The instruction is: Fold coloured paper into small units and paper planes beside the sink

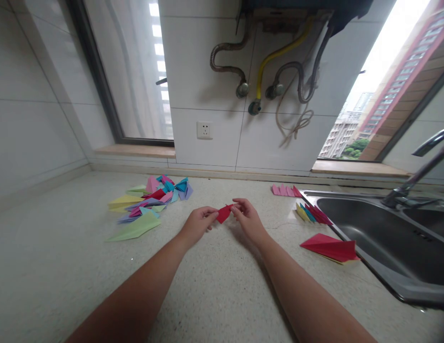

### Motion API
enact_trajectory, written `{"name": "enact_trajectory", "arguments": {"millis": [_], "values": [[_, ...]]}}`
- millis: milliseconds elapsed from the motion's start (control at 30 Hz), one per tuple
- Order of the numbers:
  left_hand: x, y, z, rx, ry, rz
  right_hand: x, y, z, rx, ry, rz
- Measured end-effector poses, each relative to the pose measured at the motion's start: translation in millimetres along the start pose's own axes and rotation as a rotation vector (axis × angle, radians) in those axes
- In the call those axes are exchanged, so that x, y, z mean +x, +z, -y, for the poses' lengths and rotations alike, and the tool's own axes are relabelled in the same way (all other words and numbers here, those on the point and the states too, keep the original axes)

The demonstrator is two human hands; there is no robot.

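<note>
1. A small red folded paper piece [223,214] is held pinched at both ends just above the countertop [214,286], well to the left of the sink [382,238].
2. The left hand [198,224] is seen closed on the piece's left end, thumb against fingertips, the other fingers curled in.
3. The right hand [247,220] is seen grasping the piece's right end between thumb and forefinger, on the side nearer the sink.
4. A loose pile of folded papers [157,193] in pink, red, blue and yellow is noted much farther left of the sink, well apart from both hands.
5. A pale green folded sheet [136,228] is laid farthest from the sink, at the pile's near edge.
6. A row of pink pieces [286,191] is set just beyond the sink's far left corner.
7. A fanned row of yellow, teal and red pieces [309,213] is laid just beside the sink's left rim.
8. A larger red folded sheet [331,247] is placed against that same rim, nearer the person; yellow is seen under it.
9. A faucet [418,176] is mounted at the sink's far side.
</note>
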State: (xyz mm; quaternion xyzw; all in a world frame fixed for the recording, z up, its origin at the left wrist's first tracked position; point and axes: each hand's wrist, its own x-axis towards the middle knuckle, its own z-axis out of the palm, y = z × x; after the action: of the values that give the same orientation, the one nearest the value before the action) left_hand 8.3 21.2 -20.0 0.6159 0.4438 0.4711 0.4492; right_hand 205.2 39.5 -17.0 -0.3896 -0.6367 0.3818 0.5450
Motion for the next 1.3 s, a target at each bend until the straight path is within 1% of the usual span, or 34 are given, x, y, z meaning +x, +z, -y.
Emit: {"name": "enact_trajectory", "arguments": {"millis": [100,167,267,333,567,700,867,1100,1300], "values": [[3,0.0,1,-0.095,-0.042,-0.05,-1,4,-2,0.017,0.091,0.04],[4,0.3,1,-0.141,-0.064,-0.07,-3,6,-2,-0.001,0.133,0.104],[3,1.3,0,-0.193,-0.081,-0.07,-5,7,-3,-0.028,0.145,0.215],[3,2.1,0,-0.212,-0.085,-0.054,-5,8,-5,-0.034,0.135,0.245],[2,3.8,2,-0.216,-0.1,0.037,-2,6,-8,-0.064,0.143,0.137],[2,4.2,1,-0.194,-0.118,0.046,-1,5,-7,-0.062,0.152,0.118],[1,4.3,3,-0.175,-0.099,0.051,-1,5,-5,-0.063,0.144,0.109],[2,4.5,5,-0.139,-0.087,0.01,-3,3,-9,-0.035,0.132,0.115],[1,5.6,6,-0.089,-0.051,-0.103,-8,13,-4,-0.005,0.087,0.139]]}}
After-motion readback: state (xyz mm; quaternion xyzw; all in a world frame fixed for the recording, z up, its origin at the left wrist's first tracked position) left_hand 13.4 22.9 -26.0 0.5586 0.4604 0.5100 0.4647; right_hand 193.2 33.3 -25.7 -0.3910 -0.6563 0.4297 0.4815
